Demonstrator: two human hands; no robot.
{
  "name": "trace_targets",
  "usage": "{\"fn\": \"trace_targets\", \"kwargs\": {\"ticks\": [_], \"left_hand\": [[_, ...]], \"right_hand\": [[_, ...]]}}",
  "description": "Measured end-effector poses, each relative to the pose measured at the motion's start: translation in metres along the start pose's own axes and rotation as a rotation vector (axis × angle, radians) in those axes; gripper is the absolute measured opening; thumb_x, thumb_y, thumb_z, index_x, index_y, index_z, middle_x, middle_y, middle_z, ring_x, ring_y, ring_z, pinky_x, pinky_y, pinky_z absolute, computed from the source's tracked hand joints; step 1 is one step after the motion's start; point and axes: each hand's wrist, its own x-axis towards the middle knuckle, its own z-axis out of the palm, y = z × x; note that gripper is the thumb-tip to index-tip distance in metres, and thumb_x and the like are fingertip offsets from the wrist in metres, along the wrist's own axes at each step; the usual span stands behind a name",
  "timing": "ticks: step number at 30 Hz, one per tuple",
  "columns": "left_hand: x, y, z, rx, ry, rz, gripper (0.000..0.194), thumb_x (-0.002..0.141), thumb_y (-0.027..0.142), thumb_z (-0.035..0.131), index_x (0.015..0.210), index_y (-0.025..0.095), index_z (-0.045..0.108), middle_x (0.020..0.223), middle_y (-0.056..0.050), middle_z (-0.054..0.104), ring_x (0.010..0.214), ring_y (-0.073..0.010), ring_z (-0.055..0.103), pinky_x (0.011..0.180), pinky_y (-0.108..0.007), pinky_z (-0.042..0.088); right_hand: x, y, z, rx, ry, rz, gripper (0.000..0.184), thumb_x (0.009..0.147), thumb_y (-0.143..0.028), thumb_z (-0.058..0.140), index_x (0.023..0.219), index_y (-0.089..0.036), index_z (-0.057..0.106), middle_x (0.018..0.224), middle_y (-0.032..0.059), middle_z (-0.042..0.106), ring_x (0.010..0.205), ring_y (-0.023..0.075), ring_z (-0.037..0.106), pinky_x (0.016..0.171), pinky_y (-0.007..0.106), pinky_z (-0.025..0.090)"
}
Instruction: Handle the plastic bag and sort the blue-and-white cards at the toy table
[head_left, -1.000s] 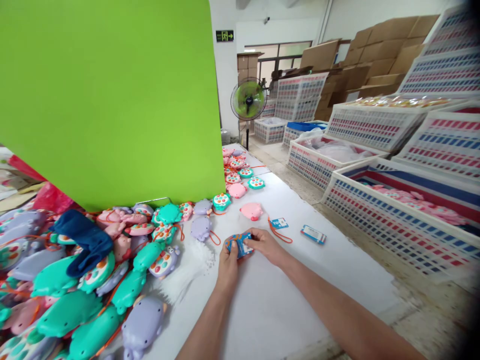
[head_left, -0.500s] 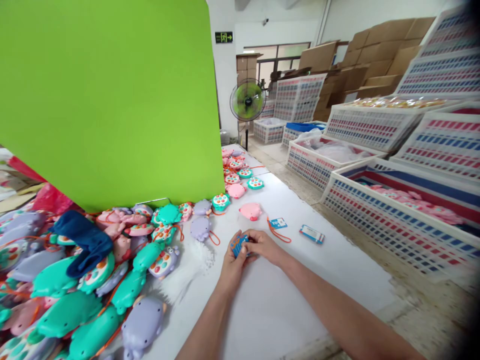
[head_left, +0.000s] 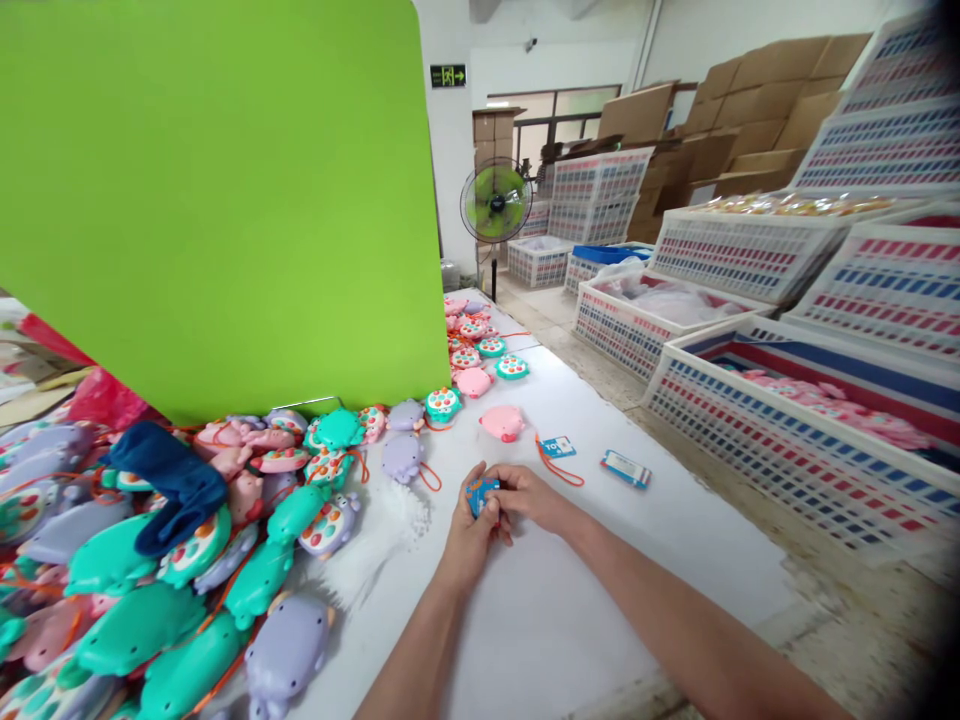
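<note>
Over the white tabletop (head_left: 570, 580), my left hand (head_left: 469, 535) and my right hand (head_left: 529, 497) meet around a small blue printed card (head_left: 480, 494). Fingers of both hands are closed on it, partly covering it; I cannot tell whether it is one card or a stack. Just beyond my right hand lies a blue card tag (head_left: 558, 446) with an orange cord loop (head_left: 556, 471). Farther right is a blue and white packet (head_left: 625, 468), perhaps a bundle of cards. A pink animal-shaped toy (head_left: 502, 423) rests on the table past my fingers.
Green, purple and pink animal toys (head_left: 142, 630) with orange cords are heaped at left, a dark blue cloth (head_left: 169, 485) on top. Behind them stands a green panel (head_left: 225, 200). Plastic crates (head_left: 787, 450) line the floor at right; a fan (head_left: 496, 201) stands at the back.
The blue card has turned slightly between my hands, and its printed face shows at a different angle. My right fingers have shifted around its lower edge. Everything on the table stays put.
</note>
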Motion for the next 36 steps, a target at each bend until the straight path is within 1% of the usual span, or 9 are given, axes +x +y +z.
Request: {"fn": "trace_targets", "kwargs": {"ticks": [5, 9, 14, 17, 19, 22, 26, 31, 36], "left_hand": [[0.002, -0.001, 0.0, -0.059, 0.095, 0.017, 0.063, 0.08, 0.045, 0.062, 0.133, 0.026, 0.034, 0.109, -0.008, 0.056, 0.082, -0.0184, 0.061, 0.07, -0.034, 0.051], [0.004, -0.003, -0.003, 0.116, 0.276, 0.145, 0.05, 0.079, 0.044, 0.063, 0.119, 0.021, 0.049, 0.095, -0.006, 0.06, 0.086, -0.0191, 0.059, 0.077, -0.032, 0.048], [0.004, -0.002, -0.006, 0.335, 0.36, 0.26, 0.033, 0.081, 0.039, 0.061, 0.107, 0.019, 0.059, 0.099, -0.007, 0.063, 0.091, -0.0195, 0.056, 0.083, -0.031, 0.043], [0.004, 0.0, -0.007, 0.269, 0.354, 0.247, 0.034, 0.078, 0.039, 0.064, 0.105, 0.018, 0.061, 0.1, -0.007, 0.063, 0.092, -0.0206, 0.056, 0.079, -0.029, 0.044], [0.004, 0.002, -0.007, 0.155, 0.315, 0.204, 0.043, 0.076, 0.04, 0.067, 0.113, 0.02, 0.058, 0.087, -0.004, 0.062, 0.081, -0.0184, 0.057, 0.072, -0.027, 0.045], [0.002, 0.007, -0.004, -0.041, 0.228, 0.129, 0.066, 0.074, 0.039, 0.07, 0.132, 0.027, 0.04, 0.072, 0.003, 0.057, 0.068, -0.0134, 0.055, 0.067, -0.025, 0.044], [-0.001, 0.01, 0.002, -0.161, 0.134, 0.062, 0.085, 0.071, 0.039, 0.073, 0.141, 0.031, 0.026, 0.076, 0.002, 0.059, 0.071, -0.0134, 0.057, 0.075, -0.027, 0.044], [-0.002, 0.008, 0.001, -0.2, 0.08, 0.017, 0.081, 0.071, 0.038, 0.074, 0.139, 0.03, 0.031, 0.073, 0.002, 0.058, 0.068, -0.0126, 0.057, 0.072, -0.027, 0.045], [0.0, 0.006, 0.001, -0.275, 0.143, -0.01, 0.064, 0.072, 0.032, 0.074, 0.128, 0.029, 0.044, 0.106, -0.004, 0.059, 0.089, -0.0156, 0.06, 0.078, -0.029, 0.049]], "right_hand": [[0.002, 0.0, -0.004, -0.019, 0.137, -0.071, 0.024, 0.075, -0.035, 0.068, 0.085, -0.015, 0.059, 0.064, -0.0025, 0.059, 0.05, 0.0093, 0.051, 0.048, 0.021, 0.04], [0.003, -0.004, -0.007, -0.007, 0.213, -0.165, 0.023, 0.074, -0.034, 0.07, 0.082, -0.015, 0.06, 0.077, 0.0002, 0.063, 0.07, 0.0132, 0.056, 0.068, 0.026, 0.043], [0.003, -0.004, -0.007, 0.005, 0.196, -0.143, 0.026, 0.073, -0.038, 0.071, 0.08, -0.015, 0.059, 0.075, 0.0003, 0.062, 0.07, 0.0146, 0.055, 0.069, 0.028, 0.042], [0.003, -0.001, -0.005, 0.046, 0.162, -0.13, 0.03, 0.071, -0.036, 0.074, 0.089, -0.017, 0.059, 0.082, 0.0005, 0.062, 0.075, 0.0149, 0.056, 0.072, 0.028, 0.043], [0.003, -0.001, -0.003, 0.085, 0.1, -0.13, 0.039, 0.068, -0.032, 0.077, 0.1, -0.019, 0.058, 0.091, 0.0013, 0.062, 0.082, 0.016, 0.057, 0.076, 0.029, 0.044], [0.002, -0.004, -0.001, 0.159, -0.04, -0.118, 0.047, 0.064, -0.029, 0.079, 0.104, -0.019, 0.057, 0.095, 0.002, 0.06, 0.088, 0.0167, 0.056, 0.078, 0.029, 0.044], [-0.002, -0.006, -0.002, 0.182, -0.122, -0.045, 0.051, 0.063, -0.033, 0.08, 0.106, -0.018, 0.059, 0.094, 0.0026, 0.06, 0.082, 0.0153, 0.055, 0.074, 0.028, 0.043], [-0.004, -0.005, -0.003, 0.111, -0.107, -0.013, 0.051, 0.063, -0.034, 0.079, 0.108, -0.017, 0.06, 0.087, 0.0013, 0.06, 0.07, 0.0116, 0.052, 0.062, 0.023, 0.041], [-0.003, -0.01, 0.0, -0.001, -0.02, -0.069, 0.041, 0.068, -0.031, 0.075, 0.103, -0.017, 0.059, 0.087, 0.0013, 0.059, 0.075, 0.0142, 0.054, 0.065, 0.025, 0.045]]}}
